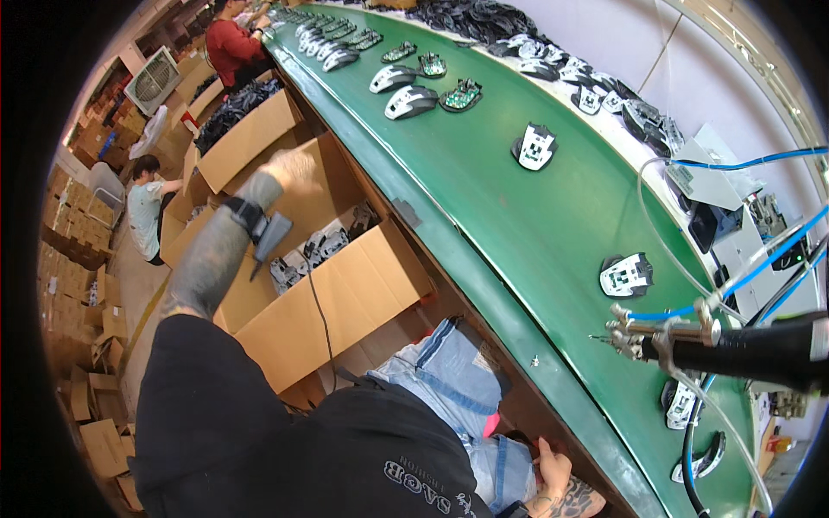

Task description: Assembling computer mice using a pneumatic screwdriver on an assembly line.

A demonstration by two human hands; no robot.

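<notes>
My left hand (pixel 294 170) is smeared by motion above an open cardboard box (pixel 345 302) on my left, so its fingers cannot be read. A dark band with a grey device (pixel 271 237) sits on that wrist. Grey and black plastic mouse parts (pixel 326 246) lie in the box below. Low beside the bench edge, by my jeans, my right hand (pixel 553 470) has its fingers curled in; what they hold, if anything, is hidden. Nearest to it on the bench ledge lies a small metal bit (pixel 534 361).
A green conveyor belt (pixel 509 216) carries white-and-black mouse shells (pixel 535 147) and circuit-board bases (pixel 460 95). A hanging screwdriver tool (pixel 734 350) with blue air hoses juts over it from the right. Black parts are heaped along the far side. Two people (pixel 231 43) work at far left.
</notes>
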